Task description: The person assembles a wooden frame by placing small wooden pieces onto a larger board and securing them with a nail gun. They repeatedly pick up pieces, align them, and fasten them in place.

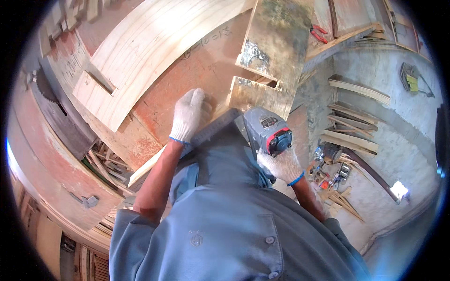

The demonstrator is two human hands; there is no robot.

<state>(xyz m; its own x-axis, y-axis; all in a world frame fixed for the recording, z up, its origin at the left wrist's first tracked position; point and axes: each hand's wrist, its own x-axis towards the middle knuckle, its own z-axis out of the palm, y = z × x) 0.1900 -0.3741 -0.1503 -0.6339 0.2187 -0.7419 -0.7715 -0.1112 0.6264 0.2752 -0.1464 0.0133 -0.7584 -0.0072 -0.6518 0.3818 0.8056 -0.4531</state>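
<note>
My right hand (281, 165), in a white knit glove with a blue cuff, is wrapped around a grey power tool (268, 131) at the front edge of the bench. Its rounded end has a red ring and a dark bolted cap, much like a nail gun; its working tip is hidden. Just ahead of it lies a stained, notched board (262, 93). My left hand (190, 114), gloved the same way, rests on the reddish bench top (206, 70) with its fingers curled in. What they may hold cannot be seen.
A pale notched plywood sheet (140, 51) covers the far left of the bench. A circular saw blade (47, 89) stands at the left. Red-handled pliers (318, 34) lie at the far right. Wood strips (351, 117) and scattered tools (342, 174) are on the right.
</note>
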